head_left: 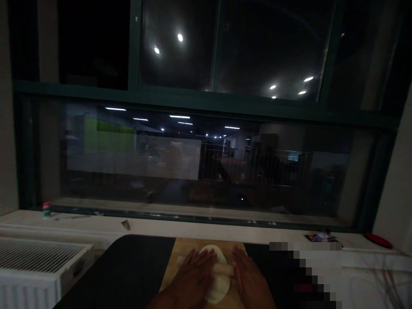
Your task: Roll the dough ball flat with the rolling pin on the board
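dim room, wide dark window (pixel 206 163) with reflected ceiling lights, white sill (pixel 96 227), radiator (pixel 35 262) at left

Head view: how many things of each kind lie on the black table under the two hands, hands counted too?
Hands: 2, left hand and right hand, both flat on the roller
Pale wooden rolling pin: 1
Flattened white dough piece: 1
Light wooden cutting board: 1
Total: 5
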`<state>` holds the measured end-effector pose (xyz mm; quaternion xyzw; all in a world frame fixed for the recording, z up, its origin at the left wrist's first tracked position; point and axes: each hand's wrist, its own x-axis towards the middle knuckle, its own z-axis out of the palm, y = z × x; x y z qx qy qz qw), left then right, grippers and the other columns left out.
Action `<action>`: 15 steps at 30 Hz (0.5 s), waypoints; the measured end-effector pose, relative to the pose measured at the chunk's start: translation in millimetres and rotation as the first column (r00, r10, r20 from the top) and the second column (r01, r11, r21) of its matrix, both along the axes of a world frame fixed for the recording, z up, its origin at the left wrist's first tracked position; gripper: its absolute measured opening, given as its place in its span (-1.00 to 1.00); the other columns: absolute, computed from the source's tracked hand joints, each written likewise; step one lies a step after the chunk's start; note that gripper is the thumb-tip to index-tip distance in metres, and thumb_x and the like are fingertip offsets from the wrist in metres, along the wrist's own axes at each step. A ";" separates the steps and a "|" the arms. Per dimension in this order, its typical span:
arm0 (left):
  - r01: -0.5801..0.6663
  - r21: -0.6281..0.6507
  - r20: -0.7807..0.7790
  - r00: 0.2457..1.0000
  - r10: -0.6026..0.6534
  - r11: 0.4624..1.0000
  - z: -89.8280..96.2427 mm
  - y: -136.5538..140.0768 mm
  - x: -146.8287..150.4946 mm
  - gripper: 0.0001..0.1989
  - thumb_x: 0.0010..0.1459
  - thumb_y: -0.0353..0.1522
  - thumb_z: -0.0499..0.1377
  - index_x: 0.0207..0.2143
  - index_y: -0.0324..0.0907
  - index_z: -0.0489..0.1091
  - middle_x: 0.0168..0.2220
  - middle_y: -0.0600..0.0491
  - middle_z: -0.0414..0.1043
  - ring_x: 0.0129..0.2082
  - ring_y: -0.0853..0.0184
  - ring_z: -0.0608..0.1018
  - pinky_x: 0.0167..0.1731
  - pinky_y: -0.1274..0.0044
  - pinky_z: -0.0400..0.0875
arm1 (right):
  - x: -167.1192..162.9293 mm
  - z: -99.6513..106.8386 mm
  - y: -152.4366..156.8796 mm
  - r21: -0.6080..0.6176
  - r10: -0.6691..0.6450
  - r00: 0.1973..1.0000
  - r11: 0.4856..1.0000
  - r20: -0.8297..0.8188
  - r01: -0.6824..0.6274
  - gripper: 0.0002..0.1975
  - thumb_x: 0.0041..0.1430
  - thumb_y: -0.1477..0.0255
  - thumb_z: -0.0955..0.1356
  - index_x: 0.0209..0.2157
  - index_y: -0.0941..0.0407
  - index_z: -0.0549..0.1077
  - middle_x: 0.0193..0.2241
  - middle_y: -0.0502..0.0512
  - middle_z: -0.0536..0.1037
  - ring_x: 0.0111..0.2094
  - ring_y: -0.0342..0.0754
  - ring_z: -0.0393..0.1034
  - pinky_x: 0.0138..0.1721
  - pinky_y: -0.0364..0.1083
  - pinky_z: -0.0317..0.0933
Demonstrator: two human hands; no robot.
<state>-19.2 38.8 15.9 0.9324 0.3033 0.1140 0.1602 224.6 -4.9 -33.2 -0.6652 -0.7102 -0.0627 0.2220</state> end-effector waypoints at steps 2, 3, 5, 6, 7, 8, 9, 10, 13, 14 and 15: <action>-0.014 0.000 -0.030 0.999 0.014 1.000 3.2 6.2 5.9 -0.44 0.39 -0.11 -0.27 0.36 -0.07 -0.04 0.37 0.04 -0.10 0.36 0.23 0.02 0.32 0.12 -0.17 | 3.0 -1.1 17.6 0.027 -0.013 0.999 1.000 0.031 0.012 -0.49 0.38 0.26 0.04 0.20 0.08 0.33 0.28 0.08 0.19 0.30 0.10 0.05 0.26 0.17 0.04; -0.026 -0.001 -0.047 0.999 0.025 1.000 4.2 9.9 9.0 -0.44 0.39 -0.12 -0.25 0.35 -0.10 -0.03 0.37 0.01 -0.08 0.36 0.22 0.04 0.31 0.12 -0.15 | 5.0 -1.1 27.2 0.034 -0.016 0.999 0.999 0.047 0.015 -0.49 0.38 0.27 0.04 0.19 0.08 0.34 0.28 0.09 0.19 0.31 0.10 0.03 0.26 0.18 0.03; -0.054 0.006 -0.071 0.996 0.055 0.999 5.1 18.7 14.7 -0.43 0.38 -0.13 -0.25 0.34 -0.14 0.01 0.36 -0.03 -0.03 0.35 0.22 0.07 0.30 0.13 -0.10 | 9.1 -0.4 47.9 0.019 -0.033 0.996 0.999 0.086 0.031 -0.50 0.38 0.32 0.03 0.14 0.10 0.40 0.24 0.14 0.27 0.29 0.09 0.07 0.26 0.18 0.02; -0.074 0.016 -0.075 0.994 0.075 0.997 5.0 23.9 17.4 -0.42 0.38 -0.13 -0.26 0.33 -0.16 0.04 0.35 -0.04 -0.01 0.34 0.21 0.08 0.30 0.13 -0.08 | 10.8 0.1 58.8 -0.005 -0.036 0.993 0.999 0.110 0.037 -0.50 0.38 0.35 0.03 0.11 0.12 0.43 0.21 0.18 0.32 0.28 0.10 0.09 0.25 0.19 0.03; -0.095 0.027 -0.077 0.992 0.096 0.995 4.6 29.5 20.1 -0.42 0.38 -0.13 -0.28 0.33 -0.17 0.06 0.35 -0.05 0.01 0.34 0.19 0.09 0.30 0.13 -0.06 | 12.1 0.7 69.8 -0.030 -0.033 0.991 0.999 0.131 0.037 -0.51 0.37 0.39 0.04 0.09 0.14 0.45 0.19 0.21 0.35 0.27 0.12 0.12 0.24 0.20 0.05; -0.115 0.036 -0.076 0.990 0.117 0.993 4.0 35.6 22.6 -0.41 0.38 -0.13 -0.30 0.32 -0.18 0.07 0.34 -0.05 0.03 0.34 0.18 0.08 0.29 0.14 -0.05 | 13.1 1.5 80.8 -0.053 -0.021 0.989 0.998 0.148 0.029 -0.52 0.35 0.42 0.05 0.08 0.15 0.46 0.17 0.24 0.37 0.26 0.13 0.14 0.23 0.20 0.06; -0.137 0.041 -0.081 0.987 0.140 0.990 3.1 42.0 25.0 -0.40 0.38 -0.13 -0.32 0.32 -0.18 0.08 0.34 -0.05 0.03 0.34 0.17 0.08 0.29 0.14 -0.03 | 13.5 2.4 91.5 -0.071 0.000 0.987 0.997 0.160 0.011 -0.54 0.34 0.46 0.07 0.07 0.17 0.46 0.16 0.25 0.39 0.25 0.13 0.15 0.22 0.18 0.07; -0.161 0.043 -0.089 0.982 0.165 0.986 2.2 48.6 27.4 -0.39 0.37 -0.12 -0.33 0.32 -0.18 0.09 0.34 -0.05 0.04 0.34 0.15 0.08 0.28 0.14 -0.01 | 13.5 3.4 101.8 -0.082 0.027 0.985 0.997 0.168 -0.014 -0.55 0.32 0.49 0.09 0.06 0.17 0.46 0.14 0.26 0.41 0.24 0.12 0.17 0.22 0.15 0.08; -0.229 0.047 -0.131 0.964 0.233 0.972 -0.8 66.4 33.2 -0.40 0.37 -0.14 -0.31 0.30 -0.17 0.14 0.33 -0.05 0.07 0.33 0.10 0.10 0.26 0.10 0.01 | 11.3 6.6 127.8 -0.084 0.080 0.983 0.994 0.165 -0.067 -0.59 0.27 0.54 0.14 0.00 0.14 0.50 0.09 0.22 0.47 0.20 0.04 0.25 0.23 0.03 0.07; -0.248 0.052 -0.141 0.957 0.253 0.967 -1.9 70.7 34.8 -0.40 0.36 -0.15 -0.30 0.29 -0.18 0.16 0.33 -0.06 0.09 0.33 0.08 0.11 0.26 0.08 0.01 | 10.2 7.1 134.1 -0.085 0.084 0.984 0.994 0.158 -0.071 -0.60 0.27 0.53 0.14 -0.02 0.12 0.51 0.07 0.20 0.48 0.18 0.03 0.28 0.22 0.01 0.08; -0.263 0.062 -0.142 0.952 0.270 0.963 -2.9 73.7 36.1 -0.41 0.36 -0.16 -0.30 0.29 -0.19 0.17 0.32 -0.08 0.10 0.32 0.06 0.12 0.25 0.06 0.00 | 9.3 7.2 138.8 -0.086 0.084 0.985 0.994 0.150 -0.072 -0.61 0.28 0.52 0.15 -0.04 0.10 0.52 0.07 0.19 0.49 0.17 0.02 0.29 0.22 0.00 0.10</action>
